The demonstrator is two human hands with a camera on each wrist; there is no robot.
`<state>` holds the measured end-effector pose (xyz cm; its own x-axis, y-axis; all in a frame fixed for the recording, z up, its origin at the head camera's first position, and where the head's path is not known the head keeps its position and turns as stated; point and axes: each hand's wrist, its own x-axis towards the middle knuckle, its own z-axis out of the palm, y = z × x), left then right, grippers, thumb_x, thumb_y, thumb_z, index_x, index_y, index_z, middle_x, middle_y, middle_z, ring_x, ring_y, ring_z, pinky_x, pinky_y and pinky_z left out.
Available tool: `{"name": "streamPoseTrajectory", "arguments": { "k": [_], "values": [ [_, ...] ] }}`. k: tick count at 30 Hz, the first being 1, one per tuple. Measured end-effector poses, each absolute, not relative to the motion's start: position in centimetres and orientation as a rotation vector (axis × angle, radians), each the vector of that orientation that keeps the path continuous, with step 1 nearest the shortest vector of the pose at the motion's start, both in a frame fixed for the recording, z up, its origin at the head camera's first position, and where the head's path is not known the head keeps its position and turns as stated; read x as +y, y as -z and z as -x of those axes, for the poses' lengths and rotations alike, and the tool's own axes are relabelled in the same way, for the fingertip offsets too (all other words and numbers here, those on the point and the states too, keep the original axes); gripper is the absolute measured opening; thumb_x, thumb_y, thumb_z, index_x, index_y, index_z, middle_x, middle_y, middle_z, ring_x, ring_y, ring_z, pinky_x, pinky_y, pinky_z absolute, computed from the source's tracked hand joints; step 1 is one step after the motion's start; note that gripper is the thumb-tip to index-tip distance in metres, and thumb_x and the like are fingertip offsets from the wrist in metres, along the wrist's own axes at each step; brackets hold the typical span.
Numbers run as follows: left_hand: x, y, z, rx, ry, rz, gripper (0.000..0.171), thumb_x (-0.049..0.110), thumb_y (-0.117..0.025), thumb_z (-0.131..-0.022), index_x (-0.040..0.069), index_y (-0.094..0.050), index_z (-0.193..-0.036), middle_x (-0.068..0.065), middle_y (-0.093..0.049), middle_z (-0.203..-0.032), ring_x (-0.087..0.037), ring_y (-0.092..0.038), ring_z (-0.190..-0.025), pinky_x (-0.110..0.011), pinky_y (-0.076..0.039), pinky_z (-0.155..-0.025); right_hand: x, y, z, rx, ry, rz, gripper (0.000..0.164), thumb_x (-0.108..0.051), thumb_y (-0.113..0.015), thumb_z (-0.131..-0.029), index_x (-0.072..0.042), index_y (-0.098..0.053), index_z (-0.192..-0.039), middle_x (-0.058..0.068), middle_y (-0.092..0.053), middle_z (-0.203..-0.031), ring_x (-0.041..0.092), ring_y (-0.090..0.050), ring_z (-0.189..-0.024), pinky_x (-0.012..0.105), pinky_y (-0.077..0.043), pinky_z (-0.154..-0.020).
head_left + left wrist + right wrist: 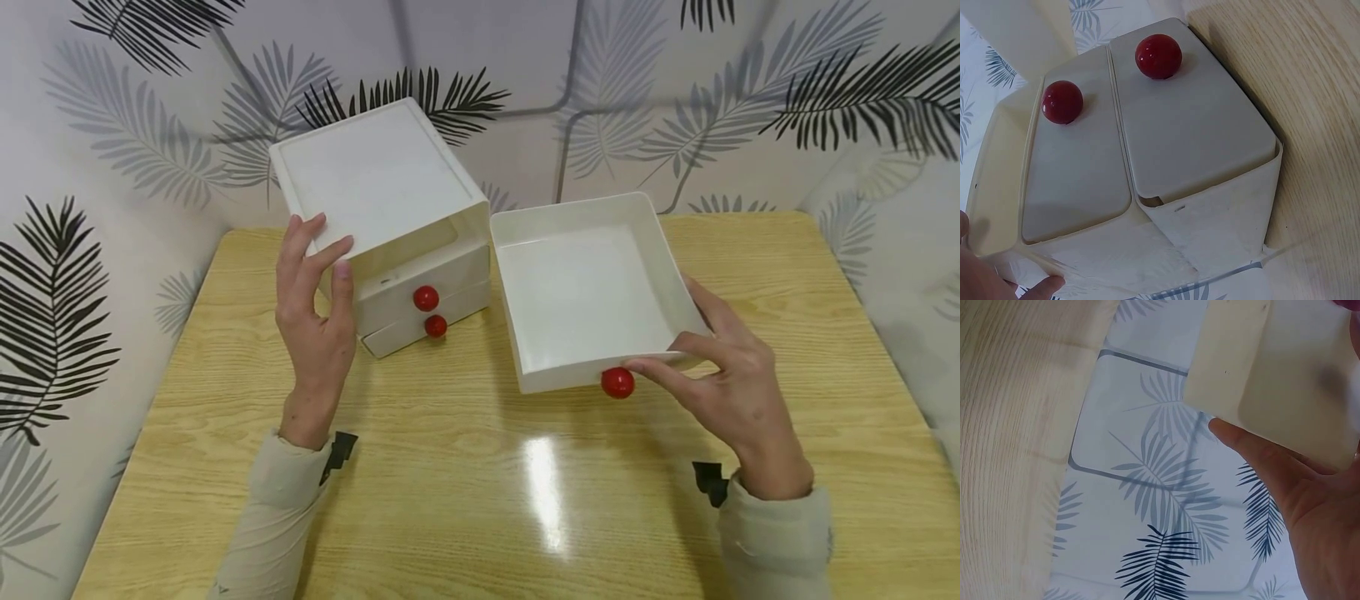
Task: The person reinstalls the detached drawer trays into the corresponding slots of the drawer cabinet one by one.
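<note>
A white drawer cabinet (390, 175) stands at the back left of the table, its top slot (999, 172) without a drawer. Below that slot sit two drawers, their fronts bearing an upper red knob (426, 298) and a lower red knob (436, 326). My left hand (315, 325) holds the cabinet's front left corner, fingertips over the top edge and a digit along the side. To the right of the cabinet, a loose white drawer (585, 292) is gripped at its front right corner by my right hand (720, 375). The thumb lies against its front near the red knob (618, 382); nothing shows inside.
The wooden table (450, 500) spreads in front of the cabinet and drawer. Behind it and at both sides hangs leaf-patterned cloth (510, 50). Dark clips (711, 483) stick out from both sleeve cuffs.
</note>
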<state>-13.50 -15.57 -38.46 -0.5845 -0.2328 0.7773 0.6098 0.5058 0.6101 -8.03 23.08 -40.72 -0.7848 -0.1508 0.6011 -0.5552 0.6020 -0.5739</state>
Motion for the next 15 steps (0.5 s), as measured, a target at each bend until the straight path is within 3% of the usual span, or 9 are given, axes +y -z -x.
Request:
{"name": "streamPoseTrajectory", "arguments": {
  "k": [2, 5, 9, 15],
  "values": [
    [-15.55, 38.48, 13.49, -1.863, 1.197, 0.311, 0.019, -0.007, -0.058, -0.093, -0.006, -0.071, -0.107, -0.028, -0.058, -0.134, -0.043, -0.039, -0.144, -0.042, -0.028, -0.125, 23.01, 40.70, 7.98, -2.327, -1.074, -0.558, 0.039, -0.009, -0.096, -0.053, 0.000, -0.080, -0.088, 0.015, -0.055, -0.146, 0.042, -0.059, -0.124, 0.006, -0.042, -0.104],
    [-15.56, 38.52, 13.47, -1.867, 1.197, 0.310, 0.019, -0.006, -0.058, -0.093, -0.006, -0.071, -0.107, -0.028, -0.058, -0.134, -0.042, -0.039, -0.144, -0.042, -0.028, -0.125, 22.91, 40.74, 7.97, -2.295, -1.081, -0.570, 0.041, -0.032, -0.091, -0.065, 0.000, -0.080, -0.087, 0.017, -0.056, -0.144, 0.044, -0.060, -0.122, 0.006, -0.042, -0.104],
    [-15.56, 38.55, 13.46, -1.869, 1.197, 0.306, 0.019, -0.005, -0.058, -0.093, -0.006, -0.071, -0.107, -0.028, -0.058, -0.134, -0.042, -0.039, -0.144, -0.041, -0.029, -0.125, 22.88, 40.74, 7.90, -2.252, -1.089, -0.587, 0.059, -0.057, -0.075, -0.073, 0.000, -0.080, -0.085, 0.020, -0.057, -0.142, 0.045, -0.061, -0.119, 0.007, -0.043, -0.105],
    [-15.55, 38.47, 13.48, -1.870, 1.193, 0.302, 0.019, -0.006, -0.058, -0.093, -0.006, -0.071, -0.107, -0.028, -0.058, -0.133, -0.042, -0.039, -0.144, -0.041, -0.029, -0.125, 22.95, 40.43, 7.47, -2.250, -1.115, -0.583, 0.054, -0.054, -0.079, -0.072, -0.001, -0.079, -0.082, 0.019, -0.058, -0.142, 0.044, -0.060, -0.120, 0.009, -0.044, -0.105]
  ]
}}
